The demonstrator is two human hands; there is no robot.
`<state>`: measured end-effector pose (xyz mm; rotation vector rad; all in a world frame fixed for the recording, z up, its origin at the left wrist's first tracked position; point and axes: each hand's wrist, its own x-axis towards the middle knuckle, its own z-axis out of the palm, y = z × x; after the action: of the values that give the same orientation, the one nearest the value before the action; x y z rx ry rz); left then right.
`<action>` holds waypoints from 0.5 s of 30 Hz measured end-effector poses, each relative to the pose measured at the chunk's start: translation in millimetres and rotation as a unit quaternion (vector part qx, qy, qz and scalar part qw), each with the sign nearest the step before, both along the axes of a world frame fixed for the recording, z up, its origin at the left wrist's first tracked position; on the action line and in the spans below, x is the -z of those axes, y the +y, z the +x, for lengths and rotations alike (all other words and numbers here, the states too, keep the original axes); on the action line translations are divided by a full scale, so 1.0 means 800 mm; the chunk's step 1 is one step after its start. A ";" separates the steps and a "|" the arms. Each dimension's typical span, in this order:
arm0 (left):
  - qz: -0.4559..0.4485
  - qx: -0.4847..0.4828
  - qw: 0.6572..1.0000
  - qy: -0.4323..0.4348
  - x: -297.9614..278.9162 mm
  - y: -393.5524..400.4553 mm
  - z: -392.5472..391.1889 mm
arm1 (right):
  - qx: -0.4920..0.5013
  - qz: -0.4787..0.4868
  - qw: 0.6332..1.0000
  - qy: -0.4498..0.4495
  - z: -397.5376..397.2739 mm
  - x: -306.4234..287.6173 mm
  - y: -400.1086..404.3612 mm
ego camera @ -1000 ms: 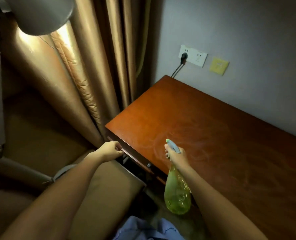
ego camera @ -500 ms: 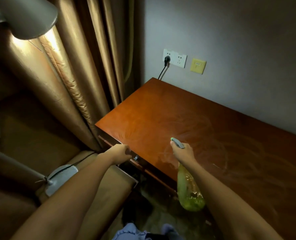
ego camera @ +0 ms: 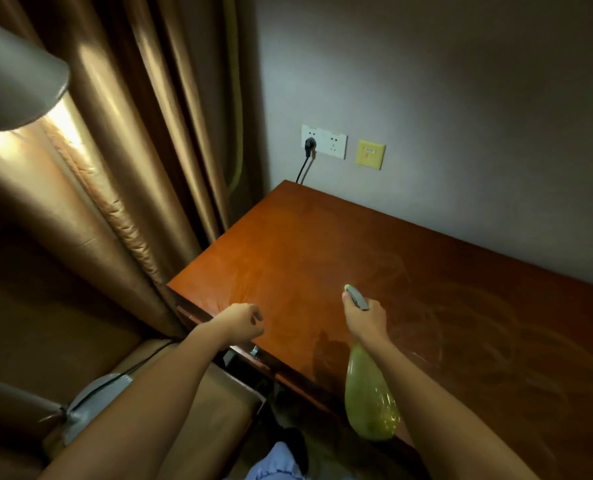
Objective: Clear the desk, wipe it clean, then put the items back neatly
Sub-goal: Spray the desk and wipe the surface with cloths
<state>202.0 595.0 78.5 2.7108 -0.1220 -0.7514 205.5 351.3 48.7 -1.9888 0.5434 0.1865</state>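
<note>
You had the spray bottle [ego camera: 369, 396] in your right hand [ego camera: 364, 318], fingers wrapped round its neck just under the grey trigger head [ego camera: 356, 297], with the green body hanging below your wrist off the near edge of the desk [ego camera: 323, 244]. The nozzle pointed out over the wood toward the far left corner. Your left hand [ego camera: 241, 322] hovered at the near left corner, fingers loosely curled and holding nothing; whether it touched the edge could not be told.

The desk top carried no items and showed pale swirl marks across its middle and right part, so you looked to be in the wetting-and-wiping stage, with putting things back not yet begun. No cloth was in view.

To do this step well, you needed to aim the mist at the duller patch near the left edge and keep it light, since pooled liquid on a varnished top tends to streak. You also needed to angle the nozzle away from the back edge, where the wall socket [ego camera: 324, 142] and its plugged-in cable [ego camera: 303, 168] sat just above the far corner. Your free hand was well placed to take up a cloth.
</note>
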 end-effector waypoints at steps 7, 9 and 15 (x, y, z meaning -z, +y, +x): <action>-0.011 0.040 0.999 -0.027 0.001 -0.027 0.077 | 0.038 0.028 0.995 0.087 0.065 0.019 -0.016; -0.005 0.038 0.999 -0.029 0.001 -0.026 0.101 | 0.044 0.057 0.994 0.080 0.088 0.012 -0.021; -0.020 0.021 0.999 -0.016 0.016 -0.012 0.172 | 0.072 0.007 0.995 0.063 0.162 0.011 -0.020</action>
<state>339.5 585.1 65.4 2.6901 -0.1994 -0.7103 335.4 335.1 40.1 -1.9242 0.7619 0.2273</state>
